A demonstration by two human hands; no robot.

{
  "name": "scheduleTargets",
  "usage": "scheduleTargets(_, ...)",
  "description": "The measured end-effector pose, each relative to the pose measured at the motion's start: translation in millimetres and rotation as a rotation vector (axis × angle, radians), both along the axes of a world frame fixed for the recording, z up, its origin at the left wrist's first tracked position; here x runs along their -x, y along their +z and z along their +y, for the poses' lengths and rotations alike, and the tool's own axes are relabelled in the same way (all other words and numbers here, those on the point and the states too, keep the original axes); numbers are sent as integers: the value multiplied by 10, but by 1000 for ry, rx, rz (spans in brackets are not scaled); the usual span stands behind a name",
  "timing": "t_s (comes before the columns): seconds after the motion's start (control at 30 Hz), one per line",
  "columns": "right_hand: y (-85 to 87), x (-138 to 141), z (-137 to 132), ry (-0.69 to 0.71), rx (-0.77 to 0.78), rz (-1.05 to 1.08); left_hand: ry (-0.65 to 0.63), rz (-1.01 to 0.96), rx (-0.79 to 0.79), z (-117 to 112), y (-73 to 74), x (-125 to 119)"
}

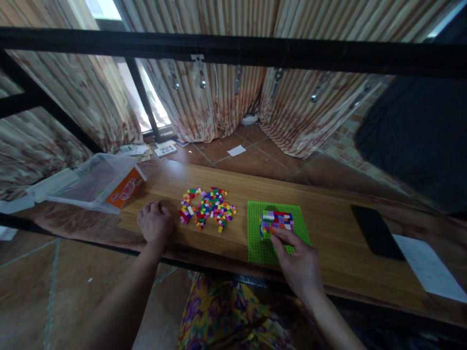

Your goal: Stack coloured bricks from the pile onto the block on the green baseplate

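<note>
A green baseplate (255, 236) lies on the wooden table (328, 218) in front of me. On it stands a small multicoloured block build (276, 221). My right hand (297, 260) rests on the plate's near edge, fingers together and touching the near side of the build. A loose pile of small coloured bricks (208, 208) lies to the left of the plate. My left hand (155, 222) sits curled on the table just left of the pile, touching nothing I can make out.
A clear plastic bag with an orange label (105, 182) lies at the table's left end. A black phone (375, 231) and a white sheet (426, 265) lie to the right. A black frame bar (233, 48) crosses overhead. Curtains hang behind.
</note>
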State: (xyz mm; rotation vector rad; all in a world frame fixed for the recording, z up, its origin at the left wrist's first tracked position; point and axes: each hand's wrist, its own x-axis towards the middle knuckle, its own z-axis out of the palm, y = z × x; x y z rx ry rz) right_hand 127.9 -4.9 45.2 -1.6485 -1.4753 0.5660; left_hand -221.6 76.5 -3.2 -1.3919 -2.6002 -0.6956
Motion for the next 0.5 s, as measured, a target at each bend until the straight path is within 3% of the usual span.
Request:
scheduleTargets(0.27,-198,563,48,271,-7,-54,3,-9,-20,-10,-25,0)
scheduleTargets(0.5,-367,859,268,390,-79,-162,5,-29,-19,-3,-29,3)
